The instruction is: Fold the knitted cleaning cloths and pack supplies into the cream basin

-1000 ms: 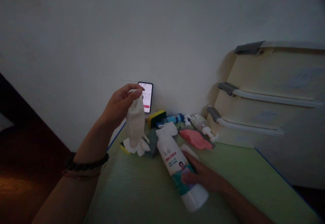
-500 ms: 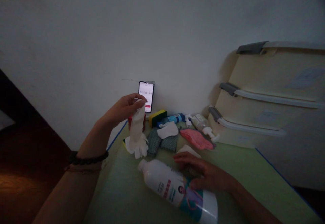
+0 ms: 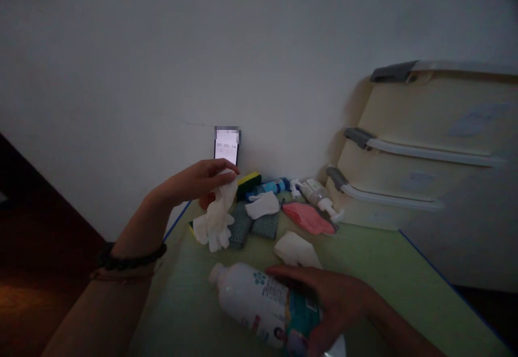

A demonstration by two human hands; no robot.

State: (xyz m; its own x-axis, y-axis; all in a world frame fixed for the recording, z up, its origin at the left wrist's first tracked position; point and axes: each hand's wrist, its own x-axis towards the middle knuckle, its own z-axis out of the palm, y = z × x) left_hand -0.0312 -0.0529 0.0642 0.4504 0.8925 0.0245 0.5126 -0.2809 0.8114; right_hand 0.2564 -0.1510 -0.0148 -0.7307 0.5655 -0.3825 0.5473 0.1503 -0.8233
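My left hand (image 3: pixel 206 179) pinches the cuff of a thin white glove (image 3: pixel 220 208). The glove hangs down, its fingers at the level of the tabletop and overlapping another white glove (image 3: pixel 199 227) or part of the same one; I cannot tell which. A large white bottle (image 3: pixel 246 297) with a green and white label lies on its side, cap to the left. Around its lower half is my right hand (image 3: pixel 327 297), with the fingers on the far side and the thumb on the near side. Just beyond this hand lies a crumpled white cloth-like piece (image 3: pixel 297 249).
Along the wall lie a yellow-green sponge (image 3: pixel 250 183), a blue bottle (image 3: pixel 273 186), a clear pump bottle (image 3: pixel 318 192), grey scouring pads (image 3: pixel 265 226) and a pink cloth (image 3: pixel 309 218). A phone (image 3: pixel 226 144) leans upright there. Stacked cream bins (image 3: pixel 404 184) stand right of the green table (image 3: pixel 376 260).
My left hand has lowered slightly with the glove. My right hand has closed around the bottle, which has rolled toward me, showing more of the label's other side.
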